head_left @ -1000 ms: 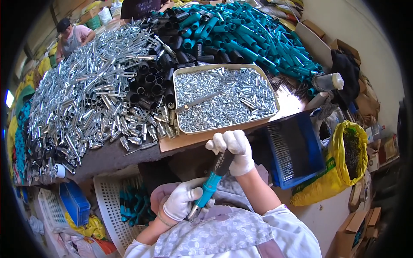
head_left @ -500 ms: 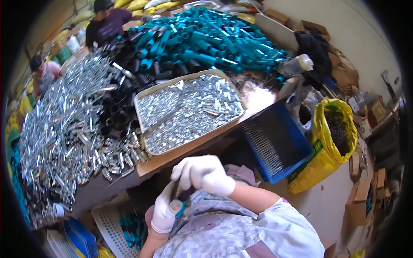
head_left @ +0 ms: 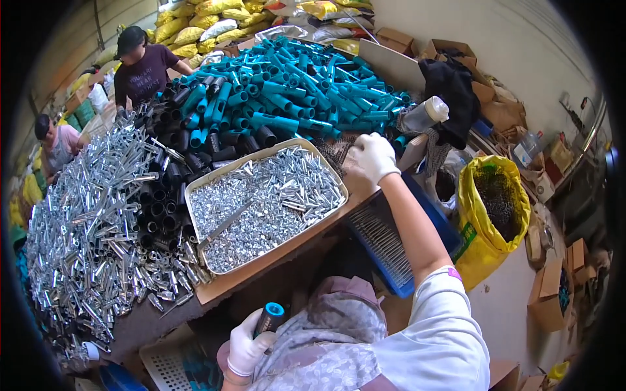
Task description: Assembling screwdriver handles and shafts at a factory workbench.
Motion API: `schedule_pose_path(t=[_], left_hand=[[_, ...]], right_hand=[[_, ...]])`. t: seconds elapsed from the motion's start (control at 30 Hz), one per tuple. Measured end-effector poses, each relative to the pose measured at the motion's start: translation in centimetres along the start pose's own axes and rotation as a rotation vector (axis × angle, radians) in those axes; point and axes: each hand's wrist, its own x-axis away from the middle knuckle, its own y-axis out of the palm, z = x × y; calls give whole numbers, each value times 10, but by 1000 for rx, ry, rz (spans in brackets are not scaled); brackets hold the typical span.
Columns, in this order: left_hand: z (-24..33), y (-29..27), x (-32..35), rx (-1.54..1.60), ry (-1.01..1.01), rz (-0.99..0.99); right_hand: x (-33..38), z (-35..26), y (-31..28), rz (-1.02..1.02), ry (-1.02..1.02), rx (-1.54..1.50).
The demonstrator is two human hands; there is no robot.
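My left hand (head_left: 248, 348), in a white glove, is closed round a short black tube (head_left: 269, 319) with a teal ring at its upper end, held tilted in front of my lap. My right hand (head_left: 373, 158), also gloved, reaches out past the right end of a beige-rimmed tray (head_left: 287, 234) full of small metal parts. Its fingers are curled down beside a patch of small dark pieces (head_left: 336, 152); what they hold, if anything, is hidden. A long thin metal strip (head_left: 226, 225) lies across the parts in the tray.
Teal tubes (head_left: 293, 91) heap at the back, black tubes (head_left: 160, 212) and metal parts (head_left: 98, 221) at left. A blue bin (head_left: 447, 234) with rows of thin metal pieces and a yellow sack (head_left: 489, 260) stand right. A capped bottle (head_left: 424, 115) lies beyond my right hand. Two people work far left.
My right hand has left the black tube and stretched forward and right to beside the tray. My left hand has moved slightly lower, still holding the tube, whose teal end now faces up.
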Motion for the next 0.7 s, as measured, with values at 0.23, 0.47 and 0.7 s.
schedule_pose_path(t=[0.23, 0.47, 0.7], left_hand=[[-8, -7, -11, 44, 45, -47], [6, -17, -24, -82, 130, 83], [31, -37, -11, -341, 358, 35]], right_hand=[[6, -23, -5, 230, -26, -194], [120, -177, -87, -420, -846, -818], [135, -226, -84, -528, -979, -863]])
